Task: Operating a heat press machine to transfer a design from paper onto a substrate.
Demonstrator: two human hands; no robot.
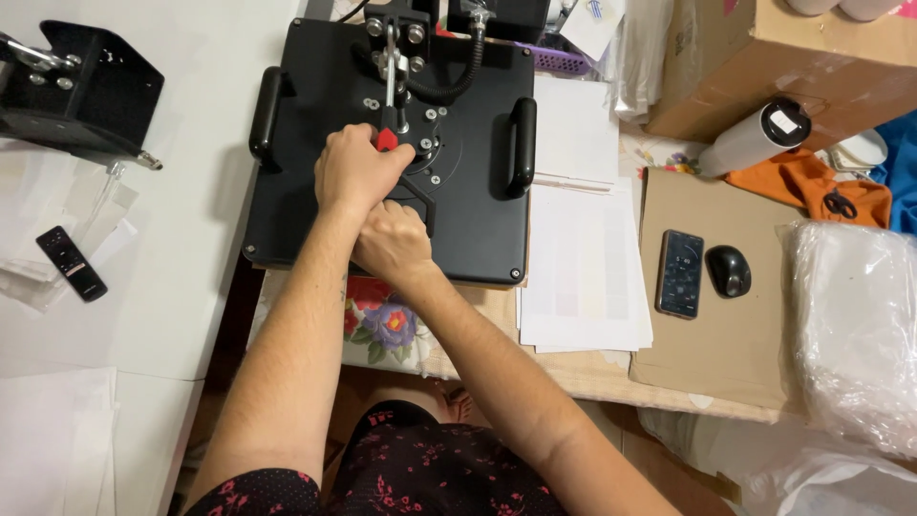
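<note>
Both my hands work the black heat press (pixel 315 143), which sits shut on the wooden table (pixel 592 368) in front of me. My left hand (pixel 355 172) is wrapped tight around its red-tipped lever (pixel 386 139); my right hand (pixel 390 241), fisted just below, touching, hides whatever it grips. White paper sheets (pixel 583 277), a phone (pixel 680 272) and a mouse (pixel 728 270) lie to the right.

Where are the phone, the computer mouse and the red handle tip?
phone (pixel 680 273): head view, middle of its dark screen.
computer mouse (pixel 729 270): head view, its rounded back.
red handle tip (pixel 386 140): head view, red part above the left hand's knuckles.
</note>
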